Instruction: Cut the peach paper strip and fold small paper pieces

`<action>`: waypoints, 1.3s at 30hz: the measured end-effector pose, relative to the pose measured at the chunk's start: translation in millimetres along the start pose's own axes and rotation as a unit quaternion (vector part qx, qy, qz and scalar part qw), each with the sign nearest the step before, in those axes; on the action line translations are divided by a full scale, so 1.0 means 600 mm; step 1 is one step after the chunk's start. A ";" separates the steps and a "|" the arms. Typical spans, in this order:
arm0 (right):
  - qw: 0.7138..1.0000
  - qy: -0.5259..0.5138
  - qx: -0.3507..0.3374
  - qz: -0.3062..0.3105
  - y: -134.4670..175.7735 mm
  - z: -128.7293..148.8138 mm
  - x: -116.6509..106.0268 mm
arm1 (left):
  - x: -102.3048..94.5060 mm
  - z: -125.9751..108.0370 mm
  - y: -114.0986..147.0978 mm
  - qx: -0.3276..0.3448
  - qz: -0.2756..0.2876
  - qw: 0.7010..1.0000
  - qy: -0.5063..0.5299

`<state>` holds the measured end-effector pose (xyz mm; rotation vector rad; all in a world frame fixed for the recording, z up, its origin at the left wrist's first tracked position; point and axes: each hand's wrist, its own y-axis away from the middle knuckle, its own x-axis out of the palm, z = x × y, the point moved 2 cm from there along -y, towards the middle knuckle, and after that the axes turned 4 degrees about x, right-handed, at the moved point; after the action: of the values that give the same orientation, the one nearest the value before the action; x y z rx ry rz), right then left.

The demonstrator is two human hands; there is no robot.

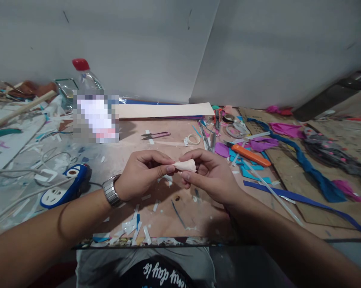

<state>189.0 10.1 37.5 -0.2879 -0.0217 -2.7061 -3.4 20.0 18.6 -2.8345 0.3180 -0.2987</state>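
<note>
Between my two hands, above the middle of the table, is a small cream-coloured rolled piece (185,165), narrow at its left end and wider with a ruffled edge at its right; it looks like crepe paper. My left hand (147,170) pinches the narrow tip between thumb and fingers. Around the wider end, the thumb and fingers of my right hand (212,174) are closed. Beyond the hands lie thread snips (156,135) and a roll of tape (194,139). An orange utility knife (249,155) rests to the right of my right hand.
A blue power strip (65,186) with cables is left of my left wrist. A red-capped bottle (89,78) stands behind it. Long cream sheet (165,110) lies at the back. Blue crepe strips (306,160) and cardboard (315,208) are at right; paper scraps litter the front edge.
</note>
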 end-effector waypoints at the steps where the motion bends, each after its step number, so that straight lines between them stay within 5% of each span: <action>1: 1.000 0.003 -0.003 0.000 0.000 0.000 0.000 | 0.000 0.001 0.001 -0.010 -0.003 1.000 0.000; 13: 0.996 0.064 -0.041 -0.042 -0.001 -0.009 -0.008 | 0.013 0.016 0.007 -0.087 0.011 0.996 0.009; 20: 0.994 0.105 -0.006 -0.040 -0.005 -0.014 -0.005 | 0.024 0.023 0.016 -0.097 0.042 0.994 -0.016; 27: 0.970 0.237 -0.042 -0.038 -0.011 -0.003 -0.012 | 0.025 0.023 0.017 -0.103 0.047 0.993 -0.029; 32: 0.986 0.164 0.002 -0.026 -0.008 -0.011 -0.010 | 0.024 0.026 0.017 -0.104 0.039 0.994 -0.023; 39: 0.992 0.118 0.034 -0.003 -0.012 -0.005 -0.007 | 0.026 0.025 0.013 -0.173 0.075 0.975 0.121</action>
<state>189.3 18.1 33.6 0.0530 -0.0464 -2.7199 13.4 12.7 5.2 -3.0894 0.6949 -0.6132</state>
